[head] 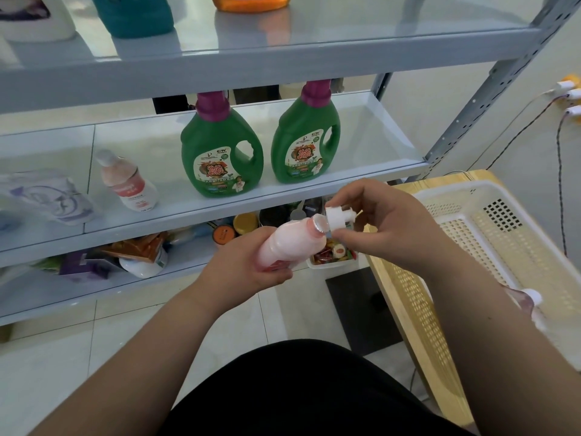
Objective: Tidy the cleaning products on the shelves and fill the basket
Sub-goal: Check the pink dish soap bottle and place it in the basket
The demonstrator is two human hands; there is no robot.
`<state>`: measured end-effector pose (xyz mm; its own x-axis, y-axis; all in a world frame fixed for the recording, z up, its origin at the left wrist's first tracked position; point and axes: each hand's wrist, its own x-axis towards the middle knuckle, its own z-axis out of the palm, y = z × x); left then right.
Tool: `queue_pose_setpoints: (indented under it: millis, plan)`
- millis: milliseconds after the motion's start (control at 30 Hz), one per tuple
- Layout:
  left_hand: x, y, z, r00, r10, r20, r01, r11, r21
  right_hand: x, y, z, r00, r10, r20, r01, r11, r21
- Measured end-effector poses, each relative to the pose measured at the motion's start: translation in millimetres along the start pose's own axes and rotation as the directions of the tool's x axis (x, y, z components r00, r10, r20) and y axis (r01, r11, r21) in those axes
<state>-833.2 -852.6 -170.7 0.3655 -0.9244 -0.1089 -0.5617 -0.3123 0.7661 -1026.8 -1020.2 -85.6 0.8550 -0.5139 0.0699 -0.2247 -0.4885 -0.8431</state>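
We are standing in a stockroom or small shop, where slotted metal shelving is carrying green detergent jugs.

Wooden table, pale, with woven cane panel, right of centre. Black mat, flat on light floor tiles, touching the table's near edge. White tray of wrapped sweets, just beyond the mat. Two round tins side by side, orange-lidded tin and yellow-lidded tin. Orange foil packets, heaped. White plugs with trailing cables, far right.
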Motion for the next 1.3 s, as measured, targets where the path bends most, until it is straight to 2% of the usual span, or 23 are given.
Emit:
queue_pose_setpoints:
  millis: [233,367,500,667,833,967,1100,1233,1300]
  plan:
    - [-2,-2,-3,1.0,0.015,0.004,-0.015,0.995,0.101,2,-2,9,0.991,-0.125,0.055,0.136,0.943,-0.303]
    - [-4,-3,-3,1.0,0.007,0.006,-0.008,0.992,0.128,4,-3,10,0.986,-0.141,0.085,0.163,0.905,-0.393]
    - [-5,-4,-4,1.0,0.005,0.022,-0.008,0.986,0.167,6,-5,11,0.991,-0.096,0.096,0.127,0.902,-0.413]
    - [-5,-3,-3,0.999,0.013,0.046,-0.022,0.98,0.197,9,-1,13,0.994,0.074,0.074,-0.025,0.854,-0.519]
    - [-3,-1,-3,1.0,0.006,0.027,-0.011,0.984,0.179,4,2,10,0.984,-0.032,0.178,0.113,0.878,-0.464]
    - [-2,0,-2,0.999,0.002,0.051,-0.012,0.982,0.19,8,0,9,0.995,0.057,0.087,-0.002,0.844,-0.537]
    - [0,1,-1,0.999,0.006,0.047,-0.015,0.981,0.193,5,1,9,0.987,-0.002,0.158,0.077,0.879,-0.47]
    - [2,0,0,0.999,0.01,0.05,-0.019,0.982,0.188,7,0,8,0.99,0.107,0.097,-0.037,0.837,-0.546]
    - [2,0,0,0.999,0.004,0.045,-0.013,0.983,0.184,6,1,8,0.989,0.067,0.134,0.007,0.872,-0.49]
